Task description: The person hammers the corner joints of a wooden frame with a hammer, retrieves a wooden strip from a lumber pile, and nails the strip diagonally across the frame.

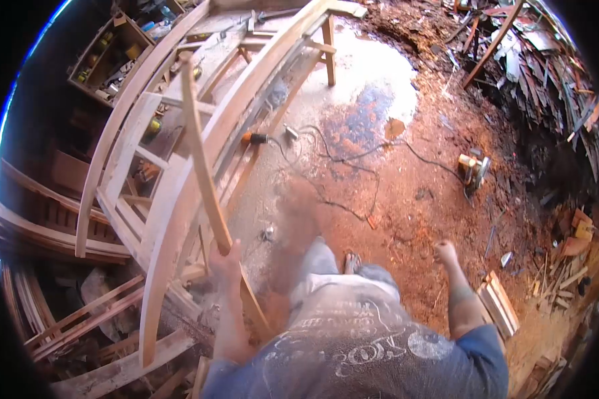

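My left hand (226, 261) is wrapped round a long, narrow wooden strip (205, 169). The strip slants up and away across a large wooden frame (173, 219) with curved rails and cross slats, standing to my left. Whether strip and frame touch I cannot tell. Out to the right, over the reddish ground, my right hand (444, 252) is closed in a fist, and nothing shows in it. A power tool with an orange and black body (254, 138) lies by the frame's near rail.
A yellowish power tool (471, 170) lies on the ground at right, and a dark cable (343, 159) winds across the floor. Wood scraps (539, 73) are heaped at upper right. Short boards (498, 304) lie near my right elbow. A wooden box (106, 56) holds tools at upper left.
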